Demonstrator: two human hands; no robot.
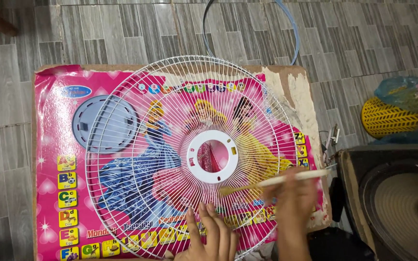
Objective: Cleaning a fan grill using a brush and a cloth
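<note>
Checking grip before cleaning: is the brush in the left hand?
No, the right hand holds the brush; the left hand presses the white fan grille.

The right hand (291, 195) is smeared by motion, so its grip on the thin brush (286, 180) cannot be made out. The left hand (213, 237) is cut off at the bottom edge. The pink poster (54, 121) runs off the bottom edge. At the top edge, a hoop (293, 34) is only partly in frame.

Grey plank-pattern floor tiles (122, 29) under even light; a dark speaker box (393, 193) at right
</note>
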